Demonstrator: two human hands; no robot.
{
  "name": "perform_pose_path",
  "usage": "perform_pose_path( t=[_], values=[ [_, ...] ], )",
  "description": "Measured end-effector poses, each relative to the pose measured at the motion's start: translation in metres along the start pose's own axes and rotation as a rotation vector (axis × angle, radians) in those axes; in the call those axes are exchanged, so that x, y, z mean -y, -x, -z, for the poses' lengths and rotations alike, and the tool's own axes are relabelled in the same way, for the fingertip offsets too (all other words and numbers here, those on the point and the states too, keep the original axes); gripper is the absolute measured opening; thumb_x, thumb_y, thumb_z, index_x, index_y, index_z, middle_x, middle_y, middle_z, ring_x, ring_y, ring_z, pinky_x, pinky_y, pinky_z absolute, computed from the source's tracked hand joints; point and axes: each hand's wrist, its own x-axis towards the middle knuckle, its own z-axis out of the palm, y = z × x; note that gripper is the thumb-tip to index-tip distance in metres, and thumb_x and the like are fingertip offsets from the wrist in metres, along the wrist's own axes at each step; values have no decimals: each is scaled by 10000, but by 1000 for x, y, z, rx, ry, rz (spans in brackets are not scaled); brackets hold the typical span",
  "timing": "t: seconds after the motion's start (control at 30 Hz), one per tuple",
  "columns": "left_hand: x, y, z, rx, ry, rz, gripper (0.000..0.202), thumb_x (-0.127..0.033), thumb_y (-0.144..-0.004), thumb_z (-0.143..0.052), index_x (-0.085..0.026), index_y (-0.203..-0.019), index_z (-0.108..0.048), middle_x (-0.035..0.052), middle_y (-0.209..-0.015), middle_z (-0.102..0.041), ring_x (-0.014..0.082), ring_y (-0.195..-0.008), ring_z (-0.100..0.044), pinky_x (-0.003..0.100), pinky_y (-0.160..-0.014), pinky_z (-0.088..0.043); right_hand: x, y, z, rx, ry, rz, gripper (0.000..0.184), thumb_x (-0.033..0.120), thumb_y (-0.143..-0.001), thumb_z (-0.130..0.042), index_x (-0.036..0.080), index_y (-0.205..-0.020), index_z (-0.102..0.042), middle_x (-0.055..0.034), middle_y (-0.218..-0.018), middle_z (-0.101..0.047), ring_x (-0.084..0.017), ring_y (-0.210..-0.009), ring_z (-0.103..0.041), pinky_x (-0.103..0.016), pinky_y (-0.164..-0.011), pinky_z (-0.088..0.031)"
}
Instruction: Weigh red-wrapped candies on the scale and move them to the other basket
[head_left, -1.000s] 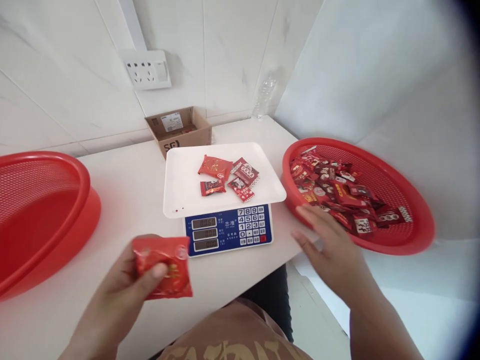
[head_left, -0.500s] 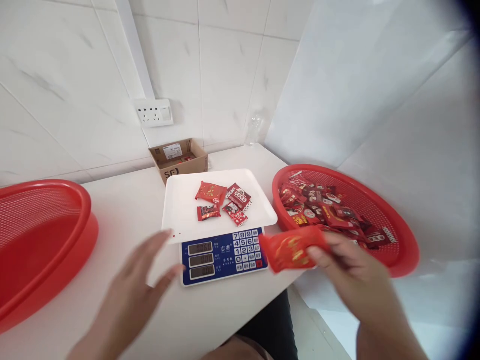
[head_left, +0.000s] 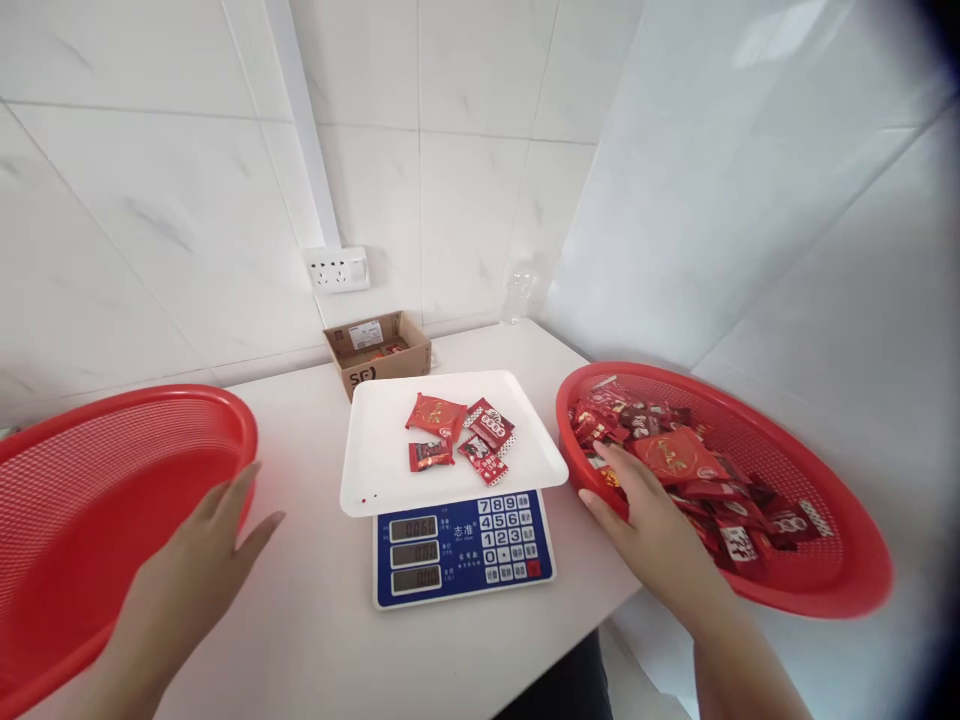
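My left hand (head_left: 184, 565) is empty, fingers apart, beside the rim of the left red basket (head_left: 251, 425). At the near rim of the right red basket (head_left: 847, 520), my right hand (head_left: 637, 510) has its thumb and fingers apart and grips nothing. That basket holds many small red packets, with a large red packet (head_left: 675, 455) on top, close to my right fingertips. Between my hands stands a digital scale (head_left: 465, 550) with a white tray (head_left: 382, 440). Several red snack packets (head_left: 436, 414) lie on the tray. The scale's upper display appears to read 0.060.
A cardboard box (head_left: 386, 365) with a few packets inside stands behind the scale. A clear plastic container (head_left: 517, 295) is at the table's back corner. The wall carries a power socket (head_left: 337, 270). The white table's (head_left: 315, 620) front edge runs below the scale.
My right hand has let go of the large red packet, which now lies in the right basket. My left hand has moved left, away from the scale. The view has shifted slightly.
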Motion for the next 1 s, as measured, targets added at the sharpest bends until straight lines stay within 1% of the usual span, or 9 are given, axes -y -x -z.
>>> perform_pose_path(
  t=[0.2, 0.33, 0.4, 0.53, 0.67, 0.73, 0.83, 0.93, 1.0],
  values=[
    [-60, -6, 6, 94, -153, -97, 534, -417, -930, -284, -176, -1403, -336, 166, -1440, -414, 354, -1276, -438, 479, -872, -507, -3, 1, -8, 82, 166, -12, 457, 414, -899, -382, 240, -1299, -519, -73, -1224, -636, -261, -994, -659, -351, -683, -564],
    [-82, -21, 8, 133, -317, -389, 622, -3, -825, -319, -174, -1423, -319, 161, -1536, -210, 319, -1407, -134, 521, -1112, -222, -4, 1, -9, 62, 205, 3, 449, 406, -908, -362, 244, -1293, -525, -70, -1176, -665, -245, -927, -683, -328, -649, -554],
    [-88, -29, 15, 226, -317, -494, 729, 81, -745, -319, -193, -1421, -326, 143, -1531, -230, 303, -1406, -139, 510, -1123, -205, -5, 1, -10, 52, 212, 17, 447, 401, -905, -363, 236, -1282, -535, -75, -1173, -666, -242, -921, -683, -328, -655, -551],
    [-97, -42, 31, 340, -269, -568, 632, -4, -786, -395, -166, -1397, -374, 156, -1467, -377, 322, -1370, -273, 517, -1092, -276, -8, 2, -13, 32, 209, 45, 437, 386, -904, -359, 232, -1265, -551, -78, -1132, -685, -234, -919, -683, -319, -660, -550],
    [-118, -56, 28, 403, -168, -660, 569, -322, -918, -392, -222, -1452, -224, 115, -1545, -194, 291, -1414, -122, 509, -1112, -224, -9, 2, -14, 25, 225, 58, 432, 382, -907, -358, 232, -1263, -552, -74, -1135, -684, -231, -881, -692, -319, -636, -554],
    [-132, -68, 18, 452, -113, -714, 717, -529, -871, -428, -262, -1466, -132, 88, -1565, -84, 271, -1422, -51, 487, -1118, -217, -9, 2, -15, 31, 243, 52, 430, 379, -911, -358, 231, -1268, -547, -73, -1155, -675, -230, -857, -698, -317, -620, -555],
    [-150, -90, 1, 484, -72, -762, 920, -618, -752, -555, -240, -1466, -115, 122, -1567, -27, 292, -1422, 23, 509, -1128, -144, -8, 2, -14, 35, 258, 62, 433, 368, -916, -356, 224, -1284, -532, -79, -1158, -673, -231, -854, -700, -320, -620, -560],
    [-158, -106, -9, 476, -43, -802, 958, -654, -705, -586, -198, -1450, -193, 169, -1552, -153, 335, -1422, -51, 534, -1120, -142, -8, 3, -14, 41, 274, 80, 435, 353, -922, -348, 213, -1295, -521, -81, -1109, -694, -232, -868, -698, -321, -626, -564],
    [-160, -110, -11, 445, -23, -824, 859, -632, -736, -576, -201, -1417, -279, 165, -1490, -315, 347, -1375, -241, 552, -1086, -228, -8, 3, -14, 36, 290, 97, 431, 342, -926, -339, 205, -1290, -524, -83, -1103, -695, -234, -886, -694, -323, -634, -565]
  ],
)
